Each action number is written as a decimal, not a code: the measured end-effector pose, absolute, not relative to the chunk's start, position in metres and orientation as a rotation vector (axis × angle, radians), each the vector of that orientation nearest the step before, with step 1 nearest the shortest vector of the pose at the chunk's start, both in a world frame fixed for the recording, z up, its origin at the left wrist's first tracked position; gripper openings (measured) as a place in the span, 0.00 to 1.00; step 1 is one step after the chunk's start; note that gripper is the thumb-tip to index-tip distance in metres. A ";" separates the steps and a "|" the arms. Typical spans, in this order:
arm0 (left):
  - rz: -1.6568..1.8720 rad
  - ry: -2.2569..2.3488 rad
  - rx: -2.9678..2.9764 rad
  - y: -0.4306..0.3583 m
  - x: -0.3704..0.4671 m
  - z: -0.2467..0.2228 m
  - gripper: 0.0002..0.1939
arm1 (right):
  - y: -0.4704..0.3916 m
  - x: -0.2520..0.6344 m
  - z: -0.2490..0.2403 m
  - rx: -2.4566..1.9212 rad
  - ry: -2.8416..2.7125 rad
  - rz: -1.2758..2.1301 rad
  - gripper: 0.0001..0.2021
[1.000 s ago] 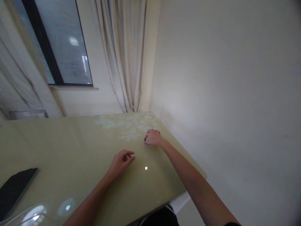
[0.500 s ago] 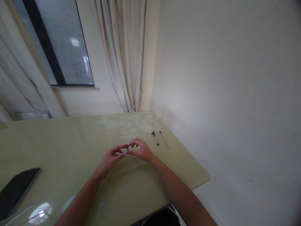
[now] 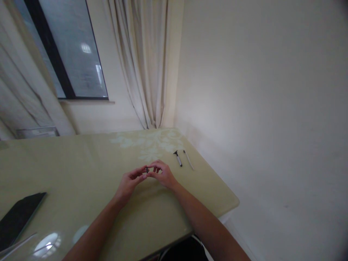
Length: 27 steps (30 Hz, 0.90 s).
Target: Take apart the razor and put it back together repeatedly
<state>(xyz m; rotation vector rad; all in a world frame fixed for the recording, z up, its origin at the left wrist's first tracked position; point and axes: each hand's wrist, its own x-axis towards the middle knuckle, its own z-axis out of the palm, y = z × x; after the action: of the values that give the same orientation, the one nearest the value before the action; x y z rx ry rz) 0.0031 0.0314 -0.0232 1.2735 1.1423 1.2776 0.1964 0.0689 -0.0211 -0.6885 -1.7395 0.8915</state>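
Just above the table (image 3: 89, 163), my left hand (image 3: 129, 181) and my right hand (image 3: 164, 175) meet at the fingertips. Between them stands a small dark strip-like piece (image 3: 147, 169), pinched by the thumb and fingers of both hands. It is too small to name its kind. Beyond my right hand lies a razor (image 3: 178, 159) with a dark head and a grey and black handle. Beside the razor, to its right, is a thin white toothbrush-like stick (image 3: 189, 161) with a dark tip.
A flat black panel (image 3: 21, 217) lies on the table at the left. Walls and a beige curtain (image 3: 146, 65) border the table's far and right sides. A dark, rounded object (image 3: 185, 250), perhaps a seat, shows below the front edge.
Both hands keep their pinch on the small dark piece, with only slight finger movement. The view has shifted a little; the razor and white stick lie as before.
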 end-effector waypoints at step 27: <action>1.273 0.940 0.673 0.029 0.009 -0.021 0.17 | 0.068 0.198 -0.030 -0.838 -2.078 0.431 0.19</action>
<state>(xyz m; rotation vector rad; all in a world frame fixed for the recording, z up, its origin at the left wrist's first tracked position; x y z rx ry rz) 0.0094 0.0289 -0.0208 0.6734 0.9401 1.2727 0.1975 0.0675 -0.0301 -0.8376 -2.0784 0.4309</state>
